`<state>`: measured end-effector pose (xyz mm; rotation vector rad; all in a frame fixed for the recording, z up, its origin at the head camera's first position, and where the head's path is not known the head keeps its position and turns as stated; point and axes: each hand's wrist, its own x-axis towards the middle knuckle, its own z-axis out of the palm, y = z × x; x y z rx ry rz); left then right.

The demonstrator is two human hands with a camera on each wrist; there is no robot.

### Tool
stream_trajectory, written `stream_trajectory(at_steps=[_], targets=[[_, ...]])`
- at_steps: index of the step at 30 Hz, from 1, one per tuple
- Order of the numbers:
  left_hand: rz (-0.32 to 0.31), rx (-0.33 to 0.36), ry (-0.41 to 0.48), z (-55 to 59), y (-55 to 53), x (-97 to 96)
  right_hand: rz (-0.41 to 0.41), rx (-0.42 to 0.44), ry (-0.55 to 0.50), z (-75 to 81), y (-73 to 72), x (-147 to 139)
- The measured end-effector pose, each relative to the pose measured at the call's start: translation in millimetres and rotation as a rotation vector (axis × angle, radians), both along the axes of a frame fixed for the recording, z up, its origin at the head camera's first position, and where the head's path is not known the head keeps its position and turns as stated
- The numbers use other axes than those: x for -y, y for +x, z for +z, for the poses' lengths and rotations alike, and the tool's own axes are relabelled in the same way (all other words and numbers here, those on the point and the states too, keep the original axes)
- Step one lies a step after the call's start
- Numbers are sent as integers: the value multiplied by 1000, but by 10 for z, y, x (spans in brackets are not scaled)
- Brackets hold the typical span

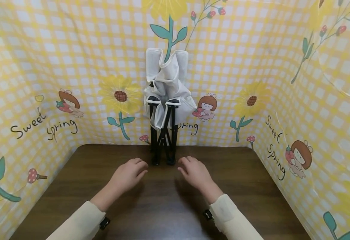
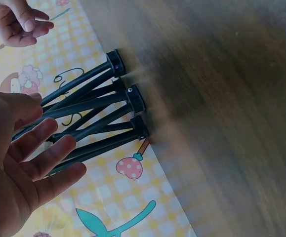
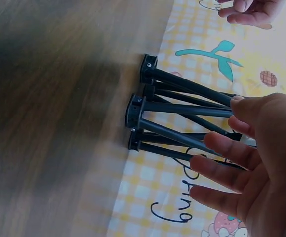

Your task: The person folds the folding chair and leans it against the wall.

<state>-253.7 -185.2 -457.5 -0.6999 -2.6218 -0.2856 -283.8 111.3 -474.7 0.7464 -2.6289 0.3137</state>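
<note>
A small folding chair (image 1: 164, 133) stands folded and upright at the back of the table, with white fabric (image 1: 172, 71) bunched over its crossed black legs (image 2: 91, 103). My left hand (image 1: 128, 175) is in front of the chair on its left side, fingers relaxed and holding nothing. On the other side, my right hand (image 1: 196, 173) mirrors it, also with nothing in its grasp. Both wrist views show spread, gently bent fingers beside the legs; the black feet (image 3: 137, 111) stand at the table's back edge. The fabric is out of sight in the wrist views.
The dark wooden table (image 1: 163, 206) extends in front of the chair. A yellow checkered cloth (image 1: 88, 50) with printed flowers and lettering hangs as a wall behind the chair and along both sides. Cream sleeves (image 1: 231, 216) cover the forearms, with a small black device (image 1: 104, 223) under the left wrist.
</note>
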Motion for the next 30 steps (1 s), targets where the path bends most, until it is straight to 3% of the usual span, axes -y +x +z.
stream_trajectory(at_steps=[10, 21, 30], targets=[[-15, -66, -15, -31, 204, 102, 112, -176, 51, 46, 128, -70], [-38, -131, -23, -41, 338, 292, 134, -188, 56, -31, 324, -298], [-77, -154, -32, -48, 352, 382, 147, -206, 78, -49, 400, -495]])
